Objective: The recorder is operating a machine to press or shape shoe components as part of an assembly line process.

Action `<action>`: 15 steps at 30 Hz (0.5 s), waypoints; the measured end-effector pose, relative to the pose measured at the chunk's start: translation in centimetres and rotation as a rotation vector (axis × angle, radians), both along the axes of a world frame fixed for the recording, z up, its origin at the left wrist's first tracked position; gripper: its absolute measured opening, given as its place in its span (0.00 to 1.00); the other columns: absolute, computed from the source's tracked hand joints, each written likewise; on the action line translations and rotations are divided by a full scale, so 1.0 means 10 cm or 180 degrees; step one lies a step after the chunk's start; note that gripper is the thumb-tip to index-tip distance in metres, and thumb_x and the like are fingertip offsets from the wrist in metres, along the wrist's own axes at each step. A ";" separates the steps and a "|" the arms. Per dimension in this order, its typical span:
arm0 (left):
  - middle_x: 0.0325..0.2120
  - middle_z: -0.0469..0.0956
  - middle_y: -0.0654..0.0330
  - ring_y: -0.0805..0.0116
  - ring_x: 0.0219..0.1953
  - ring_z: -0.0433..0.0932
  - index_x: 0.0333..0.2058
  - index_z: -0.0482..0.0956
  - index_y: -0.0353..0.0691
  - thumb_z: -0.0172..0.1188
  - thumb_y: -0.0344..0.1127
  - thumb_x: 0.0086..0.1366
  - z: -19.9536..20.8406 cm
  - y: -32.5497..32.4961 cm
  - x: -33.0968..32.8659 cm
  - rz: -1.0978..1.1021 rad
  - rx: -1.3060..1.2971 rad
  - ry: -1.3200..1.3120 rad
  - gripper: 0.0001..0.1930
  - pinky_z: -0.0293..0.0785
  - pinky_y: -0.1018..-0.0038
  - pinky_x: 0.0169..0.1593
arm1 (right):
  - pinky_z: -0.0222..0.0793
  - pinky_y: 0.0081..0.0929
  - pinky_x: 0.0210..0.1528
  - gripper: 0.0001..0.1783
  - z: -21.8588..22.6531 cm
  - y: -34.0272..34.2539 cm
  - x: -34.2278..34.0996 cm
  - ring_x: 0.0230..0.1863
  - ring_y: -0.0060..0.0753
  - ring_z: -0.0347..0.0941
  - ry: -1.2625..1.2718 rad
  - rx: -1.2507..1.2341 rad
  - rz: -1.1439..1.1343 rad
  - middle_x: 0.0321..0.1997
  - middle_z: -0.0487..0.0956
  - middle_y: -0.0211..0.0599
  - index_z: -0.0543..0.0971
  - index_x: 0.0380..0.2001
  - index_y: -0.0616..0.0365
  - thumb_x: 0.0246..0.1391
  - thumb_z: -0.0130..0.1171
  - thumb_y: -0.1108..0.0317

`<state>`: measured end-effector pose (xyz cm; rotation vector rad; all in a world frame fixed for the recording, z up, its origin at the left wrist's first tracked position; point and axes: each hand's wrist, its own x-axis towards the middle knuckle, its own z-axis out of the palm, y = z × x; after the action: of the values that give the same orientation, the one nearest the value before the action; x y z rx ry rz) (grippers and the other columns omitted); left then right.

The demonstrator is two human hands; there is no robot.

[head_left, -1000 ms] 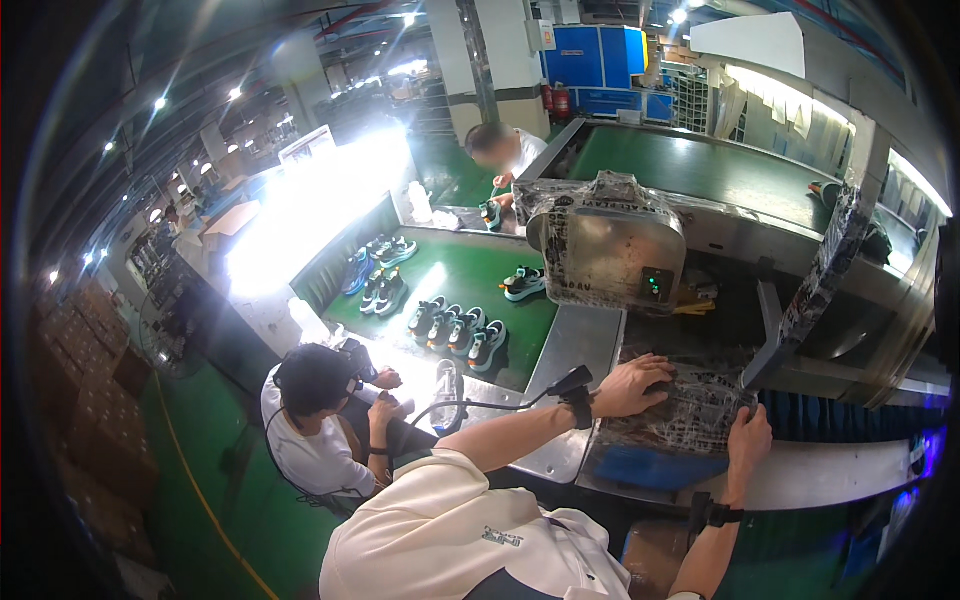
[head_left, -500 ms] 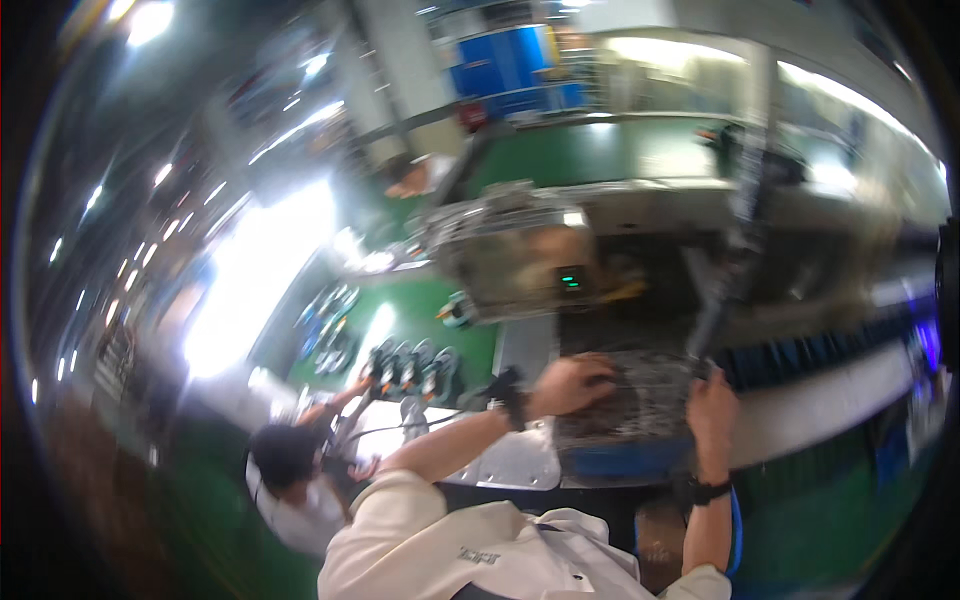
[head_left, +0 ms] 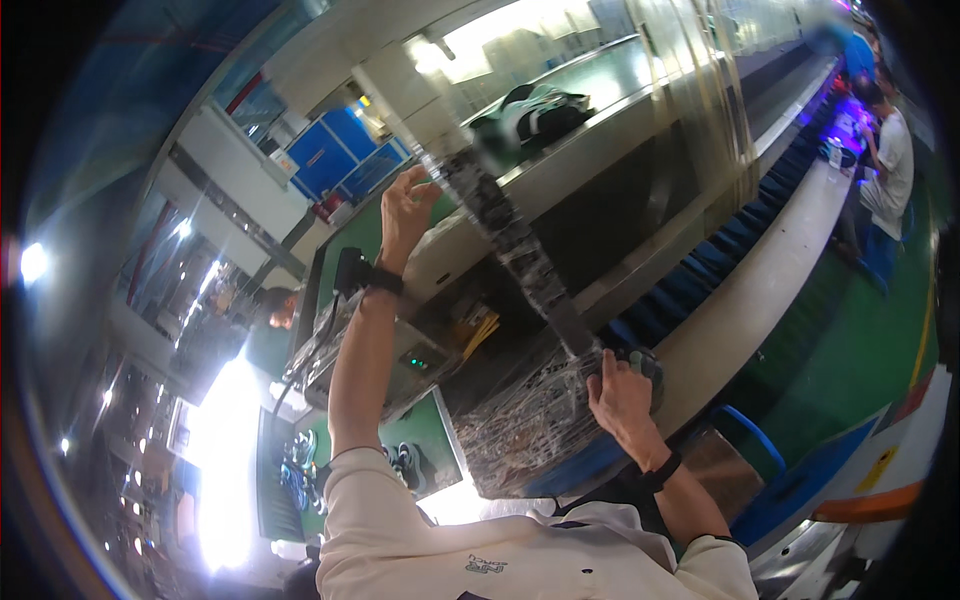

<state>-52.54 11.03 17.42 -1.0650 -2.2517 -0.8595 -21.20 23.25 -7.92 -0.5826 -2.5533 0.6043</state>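
My left hand (head_left: 408, 212) is raised beside the wrapped upright post (head_left: 500, 225), its fingers loosely bent and apart. Nothing shows between them. My right hand (head_left: 622, 400) is closed at the foot of that post, against a dark rounded thing (head_left: 655, 385) whose kind I cannot make out. Below and left of this hand lies a plastic-wrapped, worn work surface (head_left: 525, 425). Past the post, a black and white shoe (head_left: 545, 118) rests on the far green belt.
A wrapped machine box (head_left: 385, 365) with a green display stands under my left forearm. Several shoes (head_left: 405, 465) lie on a green surface at lower left. A pale curved ledge (head_left: 745, 310) runs to the upper right, where a seated person (head_left: 890, 165) works under purple light.
My view has swung right. My left hand has risen from the wrapped work surface to beside the post. My right hand stays near the post's foot, where the dark rounded thing now shows.
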 end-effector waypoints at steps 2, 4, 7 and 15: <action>0.51 0.77 0.50 0.65 0.48 0.77 0.57 0.72 0.39 0.64 0.42 0.62 -0.22 -0.15 -1.03 -0.0830 0.0074 0.0028 0.27 0.74 0.72 0.50 | 0.78 0.38 0.32 0.26 0.08 -0.11 -0.02 0.30 0.46 0.80 0.0351 0.0022 0.0205 0.29 0.79 0.47 0.73 0.51 0.66 0.54 0.58 0.58; 0.64 0.62 0.42 0.53 0.62 0.69 0.66 0.55 0.30 0.72 0.55 0.53 -0.24 0.24 -1.39 -0.0752 -0.0224 -0.0566 0.52 0.69 0.69 0.60 | 0.77 0.36 0.30 0.24 0.04 -0.09 -0.08 0.27 0.44 0.80 0.0433 0.0012 0.0203 0.27 0.79 0.46 0.74 0.48 0.66 0.54 0.58 0.59; 0.61 0.63 0.33 0.49 0.61 0.69 0.64 0.51 0.18 0.74 0.58 0.50 -0.09 1.16 -0.80 -0.0554 -0.0107 -0.1226 0.59 0.66 0.66 0.62 | 0.77 0.35 0.29 0.22 -0.01 0.03 -0.06 0.27 0.43 0.80 0.0314 -0.0065 0.0033 0.27 0.79 0.46 0.74 0.47 0.65 0.54 0.58 0.59; 0.38 0.83 0.52 0.61 0.35 0.82 0.48 0.78 0.33 0.70 0.42 0.57 0.07 1.01 -1.06 0.0290 -0.0580 -0.0557 0.25 0.76 0.65 0.37 | 0.76 0.41 0.29 0.20 0.05 0.03 -0.05 0.26 0.46 0.79 0.0315 -0.0256 0.0013 0.24 0.79 0.44 0.73 0.45 0.64 0.53 0.58 0.62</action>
<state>-63.12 21.08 18.13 -0.9897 -2.5445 -0.7466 -21.67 23.56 -7.45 -0.5605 -2.4475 0.7222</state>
